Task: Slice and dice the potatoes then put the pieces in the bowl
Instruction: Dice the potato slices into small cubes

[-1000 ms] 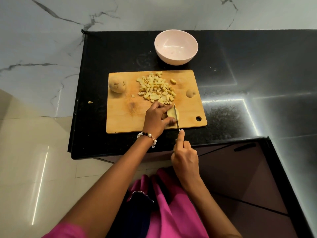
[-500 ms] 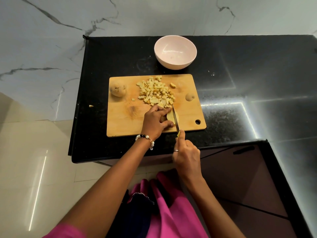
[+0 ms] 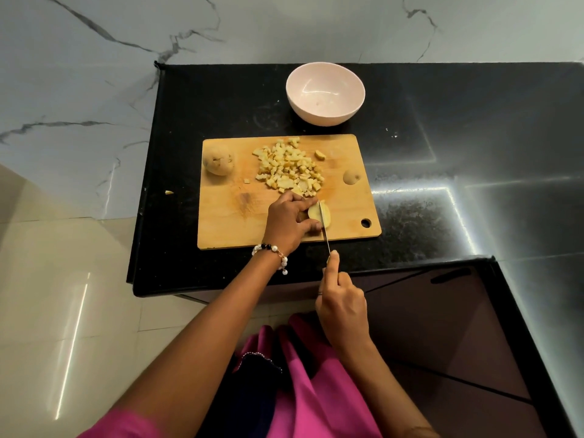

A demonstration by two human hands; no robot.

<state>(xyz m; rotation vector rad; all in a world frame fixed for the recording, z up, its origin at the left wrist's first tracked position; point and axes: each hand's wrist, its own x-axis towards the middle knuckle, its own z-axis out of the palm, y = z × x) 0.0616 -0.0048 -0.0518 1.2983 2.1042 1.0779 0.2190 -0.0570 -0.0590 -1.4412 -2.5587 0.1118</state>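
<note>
Black granite counter (image 3: 442, 216) against a marble wall. Nearest me, the right hand (image 3: 343, 306) is wrapped around the knife (image 3: 324, 224), while the left hand (image 3: 289, 221) pins a potato piece (image 3: 319, 213) to the wooden cutting board (image 3: 227, 216). I'd curl those fingertips back and keep the slices even. Beyond: the diced pile (image 3: 289, 167), a whole potato (image 3: 218, 159), then the empty pink bowl (image 3: 325, 93). No labels anywhere.

— How is the light?
— Even and fairly bright, from above. Streaks of glare cross the black tabletop (image 3: 474, 184) at right and the pale floor (image 3: 63, 311) at left.
— Sharpness?
— Centre is crisp; straight edges bow toward the corners from the wide lens.
</note>
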